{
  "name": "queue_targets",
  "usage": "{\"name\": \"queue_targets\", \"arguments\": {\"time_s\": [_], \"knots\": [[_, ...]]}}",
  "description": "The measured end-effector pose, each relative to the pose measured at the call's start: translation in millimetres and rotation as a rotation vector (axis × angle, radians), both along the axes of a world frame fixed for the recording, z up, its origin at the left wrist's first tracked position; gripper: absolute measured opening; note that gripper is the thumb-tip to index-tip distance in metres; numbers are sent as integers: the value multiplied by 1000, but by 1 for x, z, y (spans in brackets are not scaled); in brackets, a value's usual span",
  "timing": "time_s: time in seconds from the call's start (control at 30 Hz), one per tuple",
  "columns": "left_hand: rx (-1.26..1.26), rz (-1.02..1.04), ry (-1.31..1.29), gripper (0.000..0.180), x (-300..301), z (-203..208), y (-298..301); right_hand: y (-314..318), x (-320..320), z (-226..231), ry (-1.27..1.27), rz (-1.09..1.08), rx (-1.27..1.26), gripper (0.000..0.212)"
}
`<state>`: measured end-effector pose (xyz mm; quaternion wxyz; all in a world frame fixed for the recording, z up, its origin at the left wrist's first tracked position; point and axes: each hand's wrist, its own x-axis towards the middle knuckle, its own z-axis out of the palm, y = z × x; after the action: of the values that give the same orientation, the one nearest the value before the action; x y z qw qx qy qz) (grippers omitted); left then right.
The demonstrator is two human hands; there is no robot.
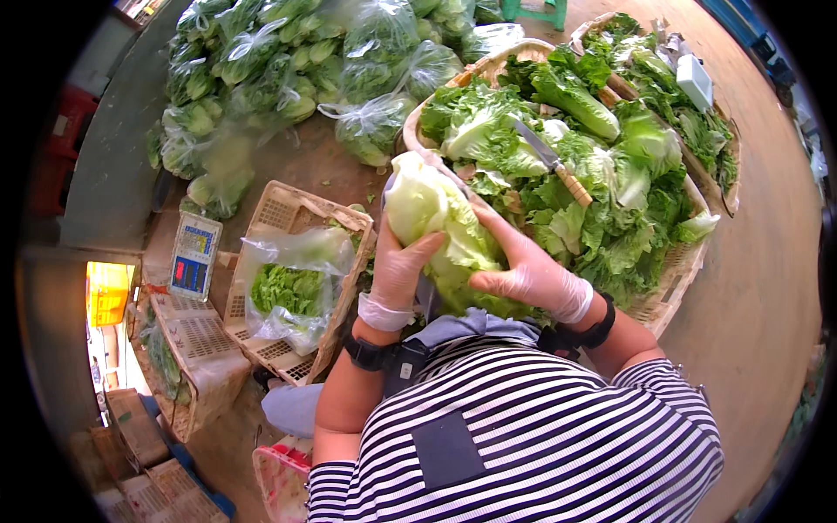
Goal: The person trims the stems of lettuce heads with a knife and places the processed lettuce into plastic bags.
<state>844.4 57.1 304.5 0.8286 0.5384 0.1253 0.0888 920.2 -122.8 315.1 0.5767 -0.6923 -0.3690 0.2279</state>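
Between my hands, over my lap, is a head of leafy cabbage (445, 231), pale at its upper end and greener toward my body. My left hand (399, 270), in a thin clear glove, wraps its left side. On the other side my right hand (527, 266), gloved likewise, presses its fingers and thumb against the leaves. Just beyond my right hand a large basket (676, 296) holds a heap of loose green leaves (602, 200). A knife (554, 161) with a light wooden handle lies on top of that heap.
Left of me stands a plastic crate (253, 222) with a clear bag of greens (292, 292), beside a digital scale (193, 261). Bagged cabbages (288, 61) are piled at the far left. Another leaf-filled basket (737, 170) with a white box (694, 83) sits at the far right.
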Motion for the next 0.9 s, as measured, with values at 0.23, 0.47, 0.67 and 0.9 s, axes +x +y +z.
{"name": "queue_targets", "arguments": {"time_s": [0.23,0.47,0.67,0.9], "knots": [[-116,-22,-62,73,-39,-16,15,43,4,26,47,-5,-114,44],[-128,5,-11,84,-49,-28,8,46,3,9,407,34,127,33],[-219,-10,-35,82,-53,-35,11,44,10,6,-198,90,180,24],[-298,54,-16,79,-56,-40,17,47,10,18,-438,-36,-65,21]]}}
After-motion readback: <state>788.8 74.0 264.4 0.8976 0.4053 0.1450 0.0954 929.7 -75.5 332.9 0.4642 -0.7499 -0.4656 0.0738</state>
